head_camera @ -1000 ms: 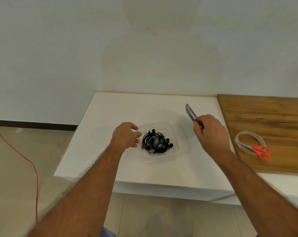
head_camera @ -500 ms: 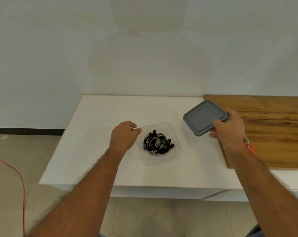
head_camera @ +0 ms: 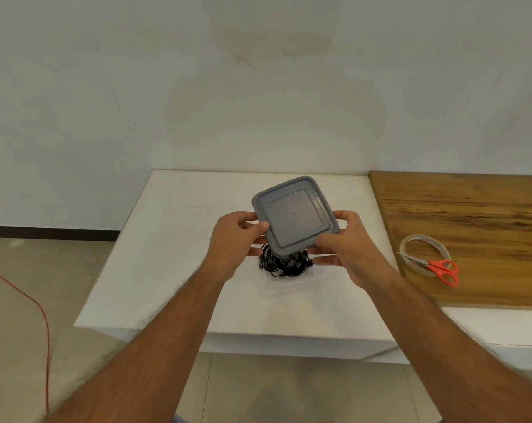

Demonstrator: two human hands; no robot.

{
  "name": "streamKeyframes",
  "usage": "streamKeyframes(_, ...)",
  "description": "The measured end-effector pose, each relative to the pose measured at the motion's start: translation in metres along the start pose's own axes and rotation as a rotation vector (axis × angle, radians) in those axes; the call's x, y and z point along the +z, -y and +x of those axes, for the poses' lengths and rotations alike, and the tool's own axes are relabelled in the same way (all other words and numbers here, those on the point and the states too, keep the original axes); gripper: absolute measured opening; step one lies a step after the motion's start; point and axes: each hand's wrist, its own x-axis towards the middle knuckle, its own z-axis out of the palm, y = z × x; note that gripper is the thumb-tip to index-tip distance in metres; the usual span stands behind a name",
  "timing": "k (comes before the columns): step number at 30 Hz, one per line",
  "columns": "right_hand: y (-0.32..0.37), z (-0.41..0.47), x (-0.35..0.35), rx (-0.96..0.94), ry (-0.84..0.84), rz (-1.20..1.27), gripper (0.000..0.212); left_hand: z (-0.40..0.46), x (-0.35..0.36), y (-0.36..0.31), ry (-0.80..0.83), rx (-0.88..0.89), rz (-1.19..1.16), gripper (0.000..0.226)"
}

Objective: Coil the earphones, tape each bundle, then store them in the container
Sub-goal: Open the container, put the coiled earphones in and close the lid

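Our left hand (head_camera: 231, 239) and right hand (head_camera: 350, 248) pinch the grey lid (head_camera: 295, 218) above the clear container (head_camera: 284, 282) holding coiled earphones (head_camera: 281, 264); we should square all 4 corners, then press down evenly.

Even, soft daylight; faint shadows, no glare; slight blur; wide-angle bending at edges.

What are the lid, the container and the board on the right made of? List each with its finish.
Lid: likely plastic, matte grey, with a moulded raised rim and rounded corners.
Container: clear plastic by the look; the white table shows through its walls, with faint glints.
Board: wood or wood veneer, brown, with dark grain streaks and a slight sheen.
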Motion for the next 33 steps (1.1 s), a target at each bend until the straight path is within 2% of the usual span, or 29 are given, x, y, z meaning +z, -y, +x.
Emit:
streamKeyframes(3, 0.001, 0.001, 0.004, -0.019, 0.051, -0.202, 0.044, -0.004, -0.006, 0.003, -0.029, 0.003, 0.077, 0.024)
streamKeyframes(6, -0.001, 0.004, 0.004, -0.122, -0.058, -0.415, 0.027, -0.005, -0.008, 0.005, -0.053, -0.012, 0.103, 0.031)
streamKeyframes(8, -0.003, 0.007, 0.003, -0.177, -0.136, -0.576, 0.032, -0.004, -0.011, 0.005, -0.049, -0.026, 0.131, 0.037)
streamKeyframes(11, -0.007, 0.011, -0.003, -0.176, -0.166, -0.656, 0.031, -0.006, -0.013, 0.007, -0.018, -0.051, 0.163, 0.046)
streamKeyframes(14, -0.009, 0.012, -0.007, -0.143, -0.143, -0.758, 0.044, -0.007, -0.014, 0.01, 0.004, -0.08, 0.205, 0.053)
streamKeyframes(18, -0.013, 0.011, -0.006, -0.098, -0.087, -0.886, 0.034, -0.008, -0.014, 0.013, 0.019, -0.104, 0.305, 0.057)
streamKeyframes(24, -0.012, 0.01, -0.004, -0.118, -0.117, -0.985, 0.033, -0.008, -0.011, 0.015, 0.046, -0.122, 0.396, 0.059)
streamKeyframes(28, -0.015, 0.011, -0.003, -0.1, -0.108, -0.946, 0.028, -0.007, -0.008, 0.019, 0.041, -0.121, 0.42, 0.057)
streamKeyframes(33, -0.016, 0.013, -0.003, -0.173, -0.133, -0.948, 0.026, -0.004, -0.006, 0.023, 0.027, -0.117, 0.429, 0.057)
